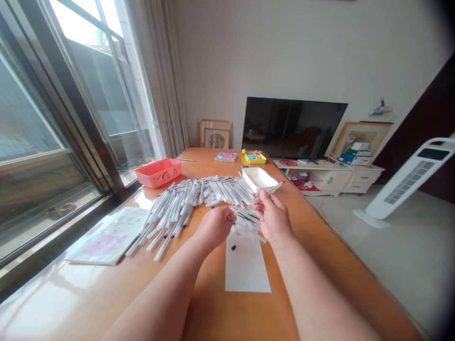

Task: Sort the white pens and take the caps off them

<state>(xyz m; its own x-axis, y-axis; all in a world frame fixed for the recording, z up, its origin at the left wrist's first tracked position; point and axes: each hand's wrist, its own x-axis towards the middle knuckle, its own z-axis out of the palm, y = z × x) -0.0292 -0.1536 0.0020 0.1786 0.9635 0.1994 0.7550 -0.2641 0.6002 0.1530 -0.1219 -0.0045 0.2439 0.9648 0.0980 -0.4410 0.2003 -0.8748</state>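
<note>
A long row of white pens (192,196) lies spread across the orange table (313,222). My right hand (272,215) pinches one white pen (273,190) that sticks up and to the right, toward a white tray (259,179). My left hand (216,227) is curled over the near end of the pile, fingertips closed on something small I cannot make out. More pens and dark caps lie between my hands. A white sheet (246,263) under them carries one loose black cap (233,247).
A pink tray (159,172) stands at the far left by the window. A clear sleeve with papers (110,237) lies near left. A book (226,156) and a yellow box (254,157) sit at the far edge. Beyond are a TV (291,128), cabinet and white fan (408,182).
</note>
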